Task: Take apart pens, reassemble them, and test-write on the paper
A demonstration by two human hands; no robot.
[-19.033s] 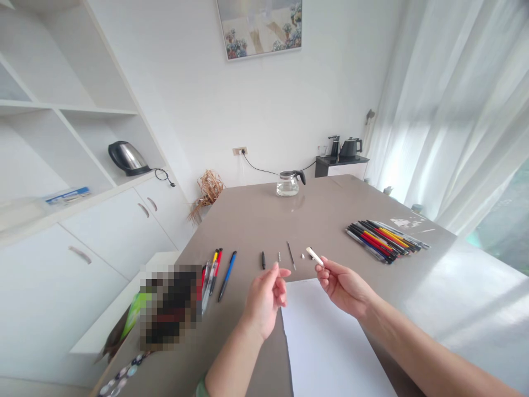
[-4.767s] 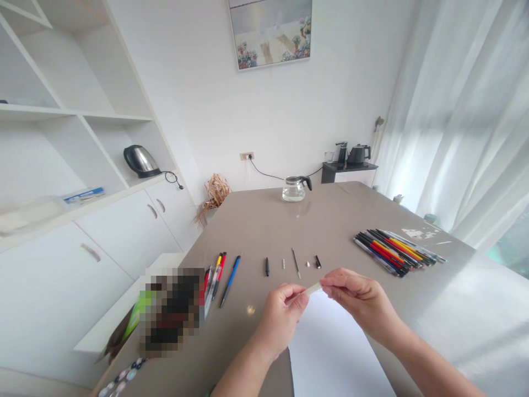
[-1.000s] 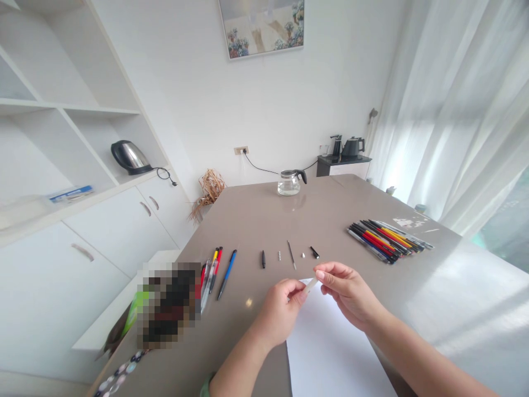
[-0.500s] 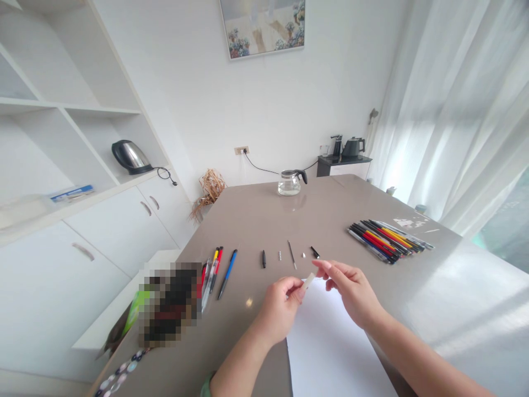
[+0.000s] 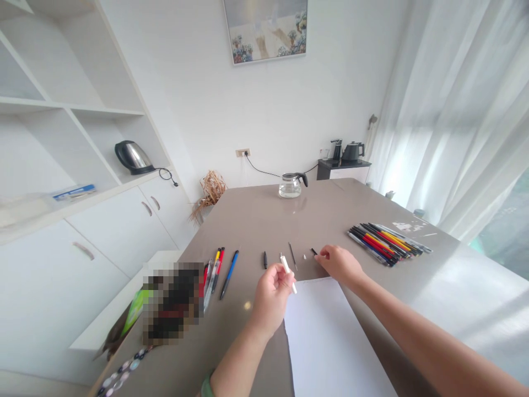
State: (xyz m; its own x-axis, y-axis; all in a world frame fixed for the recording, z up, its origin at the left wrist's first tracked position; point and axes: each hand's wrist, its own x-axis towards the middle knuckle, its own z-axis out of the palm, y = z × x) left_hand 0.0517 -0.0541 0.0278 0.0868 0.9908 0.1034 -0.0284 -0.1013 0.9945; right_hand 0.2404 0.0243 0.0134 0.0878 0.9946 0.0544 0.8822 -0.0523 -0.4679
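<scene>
My left hand [image 5: 273, 295] pinches a white pen barrel [image 5: 288, 273], held tilted above the near edge of the laid-out parts. My right hand [image 5: 339, 263] has its fingers closed at the near end of a small black pen cap [image 5: 313, 251] on the table, hiding part of it. Between the hands lie a thin pen refill [image 5: 292, 256] and a tiny white piece [image 5: 305, 257]. Left of the barrel rests a black pen grip [image 5: 265, 259]. Under my wrists spreads a white sheet of paper [image 5: 330, 331].
Several pens [image 5: 386, 242] lie bundled at the right. A blue pen [image 5: 229, 275] and a few others [image 5: 214, 273] are at the left, beside a blurred dark object [image 5: 176, 306] and a bead string [image 5: 122, 375]. A glass pot [image 5: 290, 187] stands at the far end.
My right hand has moved away from the white barrel to the black cap, farther out on the table. My left hand has shifted slightly left, tilting the barrel the other way.
</scene>
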